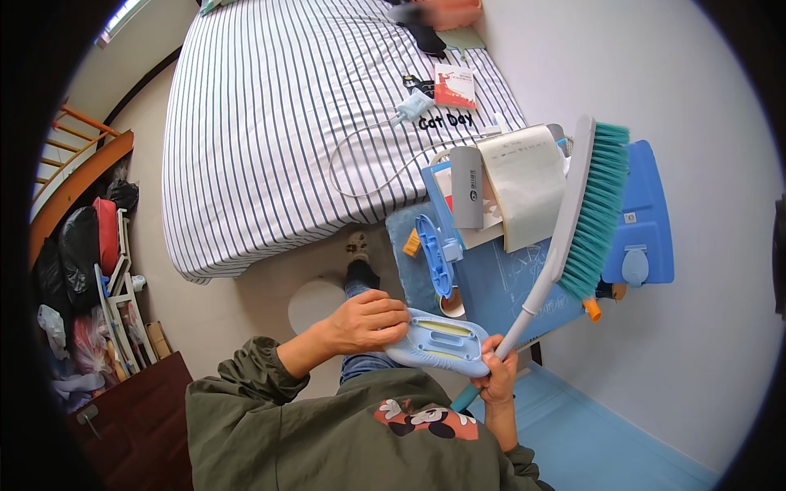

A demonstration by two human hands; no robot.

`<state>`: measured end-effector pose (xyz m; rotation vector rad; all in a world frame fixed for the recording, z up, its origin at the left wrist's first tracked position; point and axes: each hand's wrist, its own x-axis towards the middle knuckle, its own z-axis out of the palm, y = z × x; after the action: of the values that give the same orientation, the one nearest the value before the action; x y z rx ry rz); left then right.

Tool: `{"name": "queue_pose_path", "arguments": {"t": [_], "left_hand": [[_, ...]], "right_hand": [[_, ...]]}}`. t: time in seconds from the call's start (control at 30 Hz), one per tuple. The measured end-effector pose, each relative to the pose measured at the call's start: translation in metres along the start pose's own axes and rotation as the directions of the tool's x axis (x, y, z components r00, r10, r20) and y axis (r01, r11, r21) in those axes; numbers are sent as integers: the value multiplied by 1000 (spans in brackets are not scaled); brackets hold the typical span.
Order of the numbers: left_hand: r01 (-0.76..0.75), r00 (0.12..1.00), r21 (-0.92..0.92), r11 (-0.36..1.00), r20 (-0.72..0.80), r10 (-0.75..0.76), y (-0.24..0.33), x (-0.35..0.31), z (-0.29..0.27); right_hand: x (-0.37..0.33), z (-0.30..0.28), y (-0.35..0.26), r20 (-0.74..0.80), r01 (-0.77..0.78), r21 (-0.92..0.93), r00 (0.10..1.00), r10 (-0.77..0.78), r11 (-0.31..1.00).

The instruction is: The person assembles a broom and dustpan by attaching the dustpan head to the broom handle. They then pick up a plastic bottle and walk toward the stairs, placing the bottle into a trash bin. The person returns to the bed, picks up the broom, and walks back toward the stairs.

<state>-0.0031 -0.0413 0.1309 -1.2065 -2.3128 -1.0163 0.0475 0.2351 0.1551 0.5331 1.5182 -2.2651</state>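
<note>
My left hand [366, 322] grips the left end of a light blue oval plastic piece [436, 340]. The side facing up has a raised frame, a slot in the middle and pale yellow strips. My right hand [498, 375] is closed around the handle of a long scrubbing brush [595, 209], with its fingertips against the oval piece's right end. The brush slants up to the right, its grey-white back toward the bed and its teal bristles toward the wall. The handle's teal lower end rests close to my jacket.
Ahead right is a blue table [483, 282] with a grey cylinder [467, 188], an open notebook [524, 176] and a blue plastic part [434, 256]. A striped bed [286, 123] bears a book [454, 86] and a cable. Bags [79, 245] lie at left.
</note>
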Motion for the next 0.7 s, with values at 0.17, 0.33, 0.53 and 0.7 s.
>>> {"name": "queue_pose_path", "arguments": {"t": [0.17, 0.33, 0.53, 0.7], "left_hand": [[54, 998, -79, 995, 20, -53, -4, 11, -4], [228, 973, -257, 939, 36, -226, -3, 1, 9], [447, 872, -533, 718, 80, -483, -30, -13, 22], [522, 798, -653, 548, 148, -584, -55, -24, 26]], "right_hand": [[1, 0, 1, -36, 15, 10, 999, -15, 1000], [6, 1, 10, -73, 14, 21, 997, -13, 1000], [20, 3, 41, -31, 145, 1, 989, -145, 989], [31, 17, 62, -78, 166, -154, 981, -180, 974]]}}
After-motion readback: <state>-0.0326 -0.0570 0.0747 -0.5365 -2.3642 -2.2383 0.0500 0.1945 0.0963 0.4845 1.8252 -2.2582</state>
